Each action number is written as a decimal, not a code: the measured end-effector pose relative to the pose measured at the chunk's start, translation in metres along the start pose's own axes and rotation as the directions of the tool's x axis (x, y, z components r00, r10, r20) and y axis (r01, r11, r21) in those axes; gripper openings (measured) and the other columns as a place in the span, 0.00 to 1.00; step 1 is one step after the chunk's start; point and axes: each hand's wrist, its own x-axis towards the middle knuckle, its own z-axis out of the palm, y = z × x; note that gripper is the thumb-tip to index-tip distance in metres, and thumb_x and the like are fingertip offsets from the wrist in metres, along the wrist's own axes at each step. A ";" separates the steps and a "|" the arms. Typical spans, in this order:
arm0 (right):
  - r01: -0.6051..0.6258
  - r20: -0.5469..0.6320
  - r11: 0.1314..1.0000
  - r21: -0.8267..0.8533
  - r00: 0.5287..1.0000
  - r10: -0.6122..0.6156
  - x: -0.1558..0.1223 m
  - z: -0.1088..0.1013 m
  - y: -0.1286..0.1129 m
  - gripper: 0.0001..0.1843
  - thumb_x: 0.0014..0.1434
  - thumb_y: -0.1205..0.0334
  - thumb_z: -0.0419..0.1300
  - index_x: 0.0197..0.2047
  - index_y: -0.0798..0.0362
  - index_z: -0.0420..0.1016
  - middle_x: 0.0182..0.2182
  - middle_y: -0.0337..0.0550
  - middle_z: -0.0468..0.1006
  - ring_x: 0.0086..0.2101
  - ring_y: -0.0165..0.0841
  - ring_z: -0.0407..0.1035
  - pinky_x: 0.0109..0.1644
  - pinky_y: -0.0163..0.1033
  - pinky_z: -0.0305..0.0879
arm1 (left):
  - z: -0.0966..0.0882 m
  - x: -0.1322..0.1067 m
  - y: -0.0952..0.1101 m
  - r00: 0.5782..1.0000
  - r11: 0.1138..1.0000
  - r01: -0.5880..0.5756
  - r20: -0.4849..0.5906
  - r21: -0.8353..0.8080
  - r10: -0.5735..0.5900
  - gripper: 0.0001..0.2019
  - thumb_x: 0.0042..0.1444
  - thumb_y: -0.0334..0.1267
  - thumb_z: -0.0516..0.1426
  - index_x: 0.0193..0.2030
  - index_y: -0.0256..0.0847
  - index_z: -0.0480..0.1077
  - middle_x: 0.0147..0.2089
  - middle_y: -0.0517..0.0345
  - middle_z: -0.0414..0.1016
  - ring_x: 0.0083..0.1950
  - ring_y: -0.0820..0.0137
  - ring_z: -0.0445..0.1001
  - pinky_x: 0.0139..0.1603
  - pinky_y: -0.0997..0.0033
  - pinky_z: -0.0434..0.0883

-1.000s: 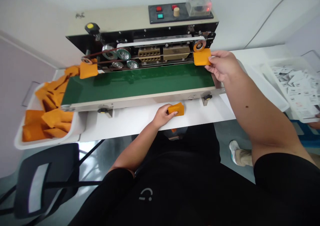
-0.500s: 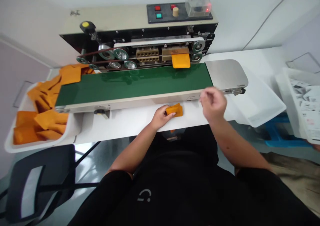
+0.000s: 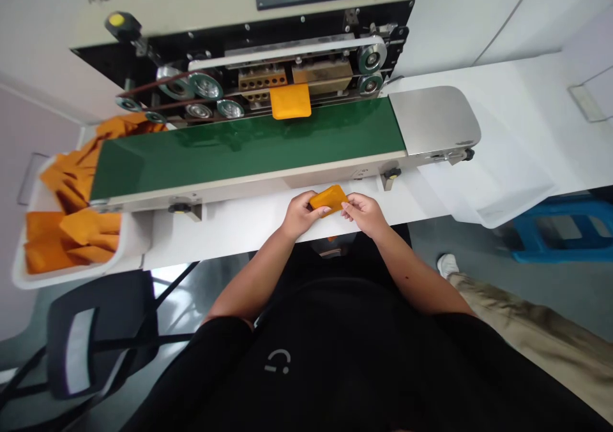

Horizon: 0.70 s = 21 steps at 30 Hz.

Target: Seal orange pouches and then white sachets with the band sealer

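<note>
My left hand (image 3: 299, 215) is closed around the left end of an orange pouch (image 3: 330, 199), just in front of the conveyor; whether it is one pouch or a small stack I cannot tell. At its right edge, the fingers of my right hand (image 3: 366, 214) pinch the pouch. Another orange pouch (image 3: 291, 102) hangs by its upper edge in the band sealer (image 3: 297, 71), above the green conveyor belt (image 3: 239, 154).
On the left, a white bin (image 3: 136, 240) holds many orange pouches (image 3: 86, 228). A translucent tray (image 3: 507, 205) juts over the table edge at right, near a blue stool (image 3: 565, 228). A black chair (image 3: 105, 330) stands lower left; another person's leg (image 3: 527, 323) shows lower right.
My right hand has come left and down from the conveyor's right end to the held pouch. The pouch in the sealer has travelled left. The pouch at the belt's left end is gone from there.
</note>
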 end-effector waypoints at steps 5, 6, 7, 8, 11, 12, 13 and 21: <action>0.058 -0.061 0.998 -0.028 0.996 -0.060 -0.002 0.003 -0.004 0.19 0.65 0.44 0.63 0.40 0.52 0.77 0.31 0.41 0.77 0.30 0.30 0.71 0.36 0.36 0.70 | 0.000 0.000 0.003 1.000 1.000 -0.009 0.005 0.020 0.009 0.27 0.54 0.63 0.66 0.28 0.41 0.64 0.26 0.64 0.61 0.28 0.73 0.59 0.29 0.72 0.58; 0.088 -0.073 0.995 -0.051 0.993 -0.091 -0.003 0.003 -0.005 0.18 0.64 0.44 0.64 0.41 0.52 0.77 0.31 0.41 0.77 0.32 0.31 0.71 0.37 0.36 0.70 | 0.000 0.000 0.004 1.000 1.000 -0.010 0.008 0.023 0.009 0.27 0.54 0.63 0.66 0.27 0.41 0.63 0.25 0.65 0.60 0.27 0.73 0.58 0.28 0.72 0.57; 0.115 -0.086 0.990 -0.077 0.989 -0.122 -0.003 0.004 -0.007 0.18 0.64 0.45 0.65 0.41 0.52 0.78 0.32 0.41 0.77 0.33 0.31 0.72 0.39 0.37 0.70 | 0.000 0.000 0.004 1.000 1.000 -0.012 0.010 0.029 0.012 0.28 0.54 0.62 0.67 0.26 0.42 0.62 0.25 0.65 0.59 0.27 0.74 0.57 0.28 0.72 0.56; 0.135 -0.100 0.985 -0.102 0.984 -0.146 -0.004 0.004 -0.008 0.17 0.63 0.46 0.65 0.39 0.52 0.78 0.32 0.41 0.77 0.33 0.31 0.71 0.40 0.37 0.70 | 0.000 0.000 0.005 1.000 0.999 -0.017 0.015 0.036 0.016 0.28 0.53 0.62 0.67 0.26 0.42 0.61 0.24 0.65 0.58 0.26 0.74 0.56 0.28 0.72 0.55; 0.118 -0.143 0.988 -0.099 0.981 -0.131 -0.005 0.005 -0.009 0.17 0.63 0.47 0.66 0.34 0.53 0.76 0.28 0.40 0.75 0.30 0.30 0.69 0.38 0.36 0.67 | 0.001 0.001 0.004 0.999 0.999 -0.031 0.027 0.045 0.030 0.29 0.52 0.62 0.68 0.25 0.41 0.60 0.24 0.66 0.58 0.26 0.75 0.56 0.28 0.72 0.54; 0.093 -0.162 0.994 -0.065 0.981 -0.103 -0.006 0.005 -0.009 0.17 0.63 0.47 0.65 0.34 0.53 0.76 0.27 0.39 0.75 0.29 0.29 0.68 0.36 0.36 0.66 | 0.001 0.001 0.003 0.999 0.999 -0.032 0.026 0.042 0.031 0.29 0.52 0.62 0.68 0.24 0.41 0.60 0.24 0.66 0.58 0.26 0.75 0.56 0.28 0.72 0.54; 0.069 -0.180 0.997 -0.021 0.981 -0.072 -0.006 0.005 -0.010 0.17 0.63 0.47 0.66 0.34 0.53 0.76 0.26 0.39 0.74 0.28 0.28 0.67 0.35 0.35 0.65 | 0.001 0.001 0.002 0.999 0.999 -0.031 0.022 0.038 0.030 0.29 0.52 0.62 0.68 0.24 0.41 0.60 0.24 0.66 0.58 0.26 0.75 0.56 0.28 0.72 0.54; 0.067 -0.237 0.983 0.174 0.971 -0.024 -0.004 0.006 -0.012 0.19 0.59 0.46 0.69 0.35 0.54 0.76 0.24 0.38 0.74 0.24 0.26 0.66 0.29 0.33 0.63 | 0.002 0.000 -0.003 1.000 0.999 -0.016 -0.015 0.028 0.016 0.27 0.55 0.60 0.66 0.25 0.41 0.60 0.24 0.65 0.59 0.26 0.74 0.58 0.28 0.72 0.56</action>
